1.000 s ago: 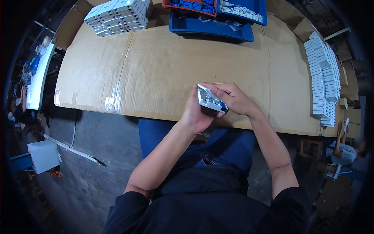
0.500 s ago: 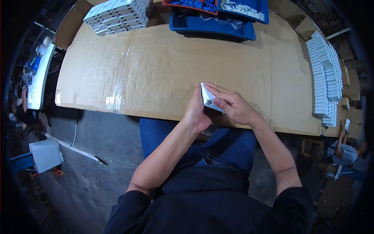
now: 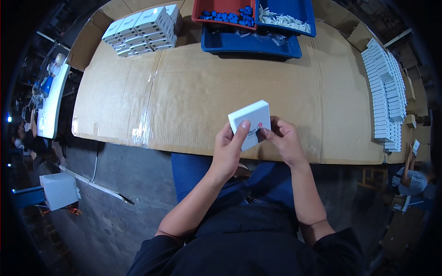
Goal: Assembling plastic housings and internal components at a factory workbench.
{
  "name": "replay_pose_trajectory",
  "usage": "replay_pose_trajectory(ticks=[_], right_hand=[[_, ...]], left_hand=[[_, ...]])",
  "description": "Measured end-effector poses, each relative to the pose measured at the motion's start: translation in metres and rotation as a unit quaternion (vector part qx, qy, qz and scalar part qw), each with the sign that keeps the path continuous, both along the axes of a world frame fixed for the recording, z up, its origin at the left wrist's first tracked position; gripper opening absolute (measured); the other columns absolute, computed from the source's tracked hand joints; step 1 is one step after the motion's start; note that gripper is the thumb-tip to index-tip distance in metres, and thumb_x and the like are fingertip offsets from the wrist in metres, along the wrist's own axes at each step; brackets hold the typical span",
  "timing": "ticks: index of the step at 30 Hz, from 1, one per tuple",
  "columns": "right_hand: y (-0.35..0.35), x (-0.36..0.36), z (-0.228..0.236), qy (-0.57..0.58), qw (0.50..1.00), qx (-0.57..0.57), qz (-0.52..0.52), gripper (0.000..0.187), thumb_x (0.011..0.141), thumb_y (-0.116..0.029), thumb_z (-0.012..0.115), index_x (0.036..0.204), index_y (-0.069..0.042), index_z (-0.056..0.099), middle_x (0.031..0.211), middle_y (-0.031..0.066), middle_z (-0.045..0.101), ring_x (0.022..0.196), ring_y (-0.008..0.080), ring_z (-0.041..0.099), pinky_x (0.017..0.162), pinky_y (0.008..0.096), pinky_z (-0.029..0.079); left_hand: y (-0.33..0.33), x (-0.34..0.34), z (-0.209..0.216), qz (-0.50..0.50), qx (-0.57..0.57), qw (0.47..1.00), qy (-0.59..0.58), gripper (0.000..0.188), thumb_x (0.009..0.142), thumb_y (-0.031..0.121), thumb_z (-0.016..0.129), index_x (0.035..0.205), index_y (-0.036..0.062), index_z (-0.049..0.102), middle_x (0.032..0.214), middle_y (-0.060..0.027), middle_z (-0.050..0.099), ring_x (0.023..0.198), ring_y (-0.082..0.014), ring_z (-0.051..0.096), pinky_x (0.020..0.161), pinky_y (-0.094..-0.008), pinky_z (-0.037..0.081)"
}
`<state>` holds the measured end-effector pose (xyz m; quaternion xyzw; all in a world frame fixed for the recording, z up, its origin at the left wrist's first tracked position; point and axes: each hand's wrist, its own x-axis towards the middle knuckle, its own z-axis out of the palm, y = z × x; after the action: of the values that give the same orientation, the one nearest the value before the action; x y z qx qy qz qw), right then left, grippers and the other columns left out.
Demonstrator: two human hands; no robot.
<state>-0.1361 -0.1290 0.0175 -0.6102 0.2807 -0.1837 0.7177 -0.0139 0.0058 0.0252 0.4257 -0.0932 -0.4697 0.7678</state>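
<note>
White box: the square, shallow white box is at the middle of the frame, held tilted above the near edge of the table; its broad face, with small dark and red print, is turned up toward the camera.
Left hand: this hand pinches the box at its left side, thumb flat on the printed face, the other fingers mostly hidden behind.
Right hand: this hand pinches the box's lower right edge, thumb at the face, fingers curled beside and behind it.
Tabletop: brown cardboard with shiny clear tape left of centre.
Trays: top centre, a red tray of blue pieces beside a blue tray of white pieces; a lower blue tray with clear plastic shows in front.
Stacks: white boxes at the upper left, more white boxes at the right.
Neighbours: one person at the far left, another at the far right.
</note>
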Motion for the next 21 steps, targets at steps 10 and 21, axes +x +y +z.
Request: replay_pose_trajectory(ticks=[10, 21], right_hand=[[0.017, -0.007, -0.013, -0.090, 0.995, 0.049, 0.009, 0.023, 0.094, -0.010, 0.079, 0.111, 0.000, 0.066, 0.102, 0.0056, 0.074, 0.097, 0.0123, 0.070, 0.089, 0.0295, 0.057], [0.020, 0.005, 0.001, -0.134, 0.987, 0.038, -0.078, 0.050, 0.087, 0.003, 0.079, 0.132, 0.000, 0.059, 0.116, 0.0067, 0.069, 0.110, 0.0143, 0.066, 0.094, 0.0298, 0.054]], left_hand=[[0.017, 0.003, -0.021, -0.049, -0.007, 0.992, -0.117, 0.033, 0.102, 0.016, 0.071, 0.128, -0.0038, 0.063, 0.117, -0.0093, 0.072, 0.108, -0.0141, 0.067, 0.095, -0.0324, 0.055], [0.003, 0.005, -0.015, 0.125, 0.011, 0.959, -0.255, 0.071, 0.097, 0.015, 0.073, 0.158, 0.0026, 0.039, 0.152, -0.0205, 0.052, 0.145, -0.0260, 0.046, 0.119, -0.0413, 0.036]])
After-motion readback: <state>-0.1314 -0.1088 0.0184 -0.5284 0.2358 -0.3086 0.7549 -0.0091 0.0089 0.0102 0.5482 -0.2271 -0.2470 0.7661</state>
